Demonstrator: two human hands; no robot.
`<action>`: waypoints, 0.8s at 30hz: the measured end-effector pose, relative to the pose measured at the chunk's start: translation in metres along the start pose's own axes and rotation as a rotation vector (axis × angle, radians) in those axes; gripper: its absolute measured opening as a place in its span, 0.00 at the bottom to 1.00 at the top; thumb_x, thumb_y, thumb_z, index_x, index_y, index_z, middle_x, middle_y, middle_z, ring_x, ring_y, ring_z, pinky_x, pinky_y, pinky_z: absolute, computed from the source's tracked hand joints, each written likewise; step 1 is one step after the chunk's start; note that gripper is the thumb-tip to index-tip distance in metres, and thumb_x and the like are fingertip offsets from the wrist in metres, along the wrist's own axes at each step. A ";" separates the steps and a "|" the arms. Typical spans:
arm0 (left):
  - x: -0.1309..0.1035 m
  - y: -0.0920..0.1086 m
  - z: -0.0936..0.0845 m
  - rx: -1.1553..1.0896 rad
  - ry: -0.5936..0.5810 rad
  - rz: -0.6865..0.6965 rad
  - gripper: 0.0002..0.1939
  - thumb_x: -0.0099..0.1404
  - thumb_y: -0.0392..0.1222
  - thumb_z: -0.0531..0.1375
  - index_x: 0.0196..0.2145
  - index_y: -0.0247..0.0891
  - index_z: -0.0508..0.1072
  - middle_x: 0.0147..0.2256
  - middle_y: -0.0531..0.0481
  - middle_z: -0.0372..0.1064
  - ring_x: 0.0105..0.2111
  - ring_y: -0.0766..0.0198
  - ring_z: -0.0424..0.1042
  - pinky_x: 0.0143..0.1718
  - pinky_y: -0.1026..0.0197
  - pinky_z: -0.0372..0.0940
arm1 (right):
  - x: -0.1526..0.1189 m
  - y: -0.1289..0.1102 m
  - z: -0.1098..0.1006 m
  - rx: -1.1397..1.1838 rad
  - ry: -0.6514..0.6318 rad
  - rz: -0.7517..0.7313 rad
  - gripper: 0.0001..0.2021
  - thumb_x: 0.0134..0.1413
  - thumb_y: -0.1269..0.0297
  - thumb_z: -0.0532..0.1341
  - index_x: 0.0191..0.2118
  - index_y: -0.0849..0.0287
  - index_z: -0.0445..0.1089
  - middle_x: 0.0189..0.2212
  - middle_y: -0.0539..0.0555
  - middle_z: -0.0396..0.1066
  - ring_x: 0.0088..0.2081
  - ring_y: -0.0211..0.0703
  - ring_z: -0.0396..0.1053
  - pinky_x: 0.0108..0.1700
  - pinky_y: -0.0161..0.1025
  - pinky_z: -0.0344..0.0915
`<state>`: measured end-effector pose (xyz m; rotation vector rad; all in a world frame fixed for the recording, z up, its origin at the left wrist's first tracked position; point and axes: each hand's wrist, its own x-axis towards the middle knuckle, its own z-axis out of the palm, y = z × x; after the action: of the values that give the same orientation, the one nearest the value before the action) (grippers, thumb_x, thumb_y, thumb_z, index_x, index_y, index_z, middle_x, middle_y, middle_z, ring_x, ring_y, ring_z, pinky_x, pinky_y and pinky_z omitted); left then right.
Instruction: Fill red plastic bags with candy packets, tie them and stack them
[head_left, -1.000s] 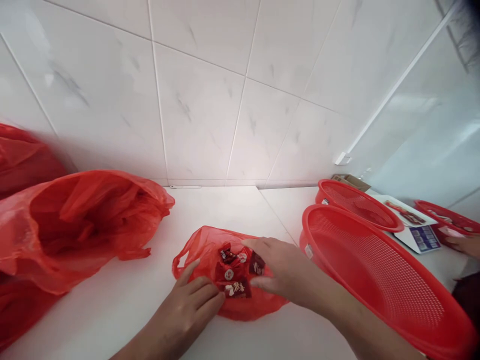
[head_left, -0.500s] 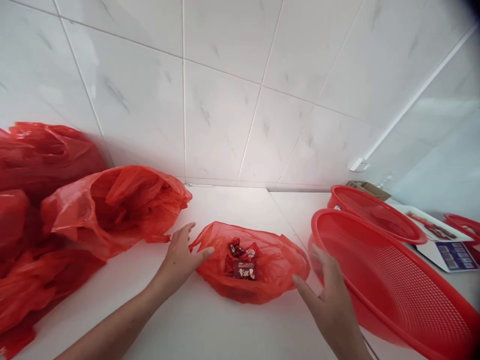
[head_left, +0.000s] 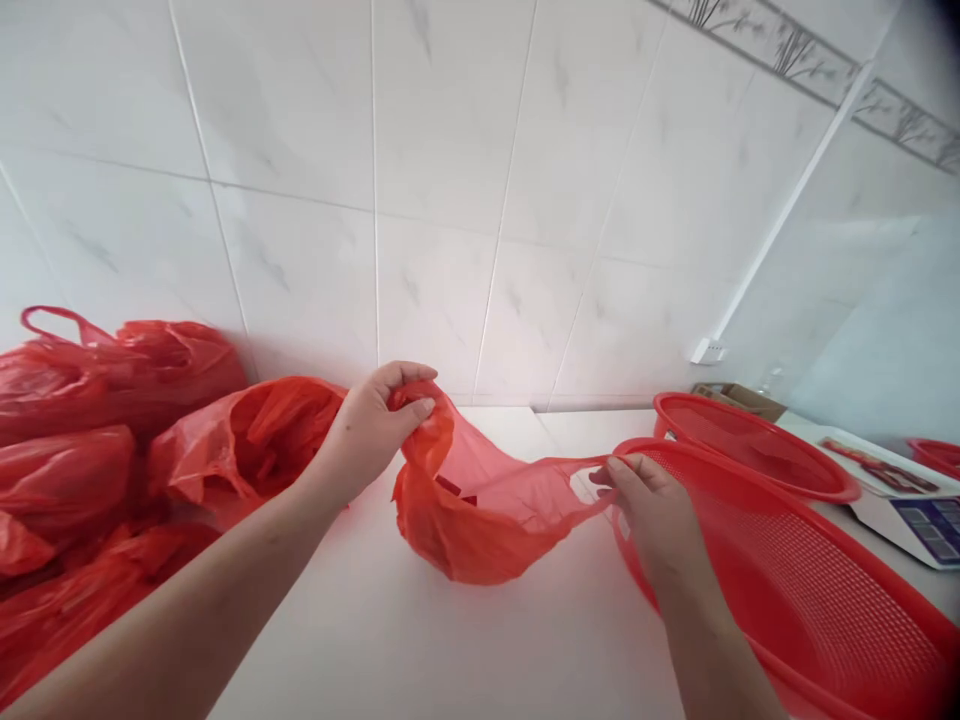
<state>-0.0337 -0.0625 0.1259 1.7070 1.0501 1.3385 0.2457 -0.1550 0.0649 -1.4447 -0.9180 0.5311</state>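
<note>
A thin red plastic bag point(head_left: 480, 535) hangs between my two hands over the white tabletop, its mouth stretched wide. My left hand point(head_left: 382, 425) grips the bunched left end of the bag between thumb and fingers. On the other side, my right hand point(head_left: 652, 505) pinches the bag's right handle. Inside, mostly covered by the bag's front wall, a bit of the dark red wrapped packets point(head_left: 454, 488) shows.
Several red plastic bags point(head_left: 67, 480) are piled at the left, one point(head_left: 247, 435) with its mouth open. At the right stand a large red perforated basket point(head_left: 810, 580), another red basket point(head_left: 750, 440) behind it, and a weighing scale point(head_left: 911, 505). A tiled wall point(head_left: 442, 230) rises behind.
Both hands have closed on the bag's two ends and raised them, pulling the bag up and taut. The packets in it are now mostly hidden. The view has tilted upward.
</note>
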 end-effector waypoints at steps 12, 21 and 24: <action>0.004 0.013 -0.031 -0.008 -0.044 -0.084 0.21 0.49 0.32 0.57 0.43 0.43 0.71 0.43 0.51 0.71 0.27 0.67 0.70 0.24 0.65 0.65 | 0.005 -0.034 -0.009 0.186 -0.073 -0.047 0.14 0.46 0.51 0.66 0.28 0.58 0.72 0.28 0.51 0.72 0.29 0.36 0.66 0.31 0.33 0.64; -0.040 0.007 -0.059 -0.181 -0.218 -0.127 0.35 0.52 0.44 0.66 0.57 0.50 0.61 0.54 0.46 0.65 0.47 0.53 0.70 0.42 0.55 0.69 | -0.021 -0.019 -0.020 0.085 -0.131 -0.215 0.23 0.40 0.49 0.69 0.44 0.52 0.71 0.47 0.57 0.70 0.48 0.52 0.67 0.45 0.45 0.66; -0.062 -0.034 -0.075 -0.174 -0.206 -0.089 0.44 0.48 0.53 0.67 0.61 0.52 0.55 0.58 0.43 0.61 0.58 0.42 0.59 0.47 0.47 0.67 | -0.041 0.031 -0.025 0.142 -0.270 -0.178 0.36 0.34 0.43 0.70 0.53 0.49 0.65 0.56 0.61 0.63 0.55 0.59 0.63 0.50 0.50 0.64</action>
<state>-0.1207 -0.1012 0.0865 1.6101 0.8564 1.1362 0.2486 -0.1995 0.0292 -1.1681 -1.1855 0.6543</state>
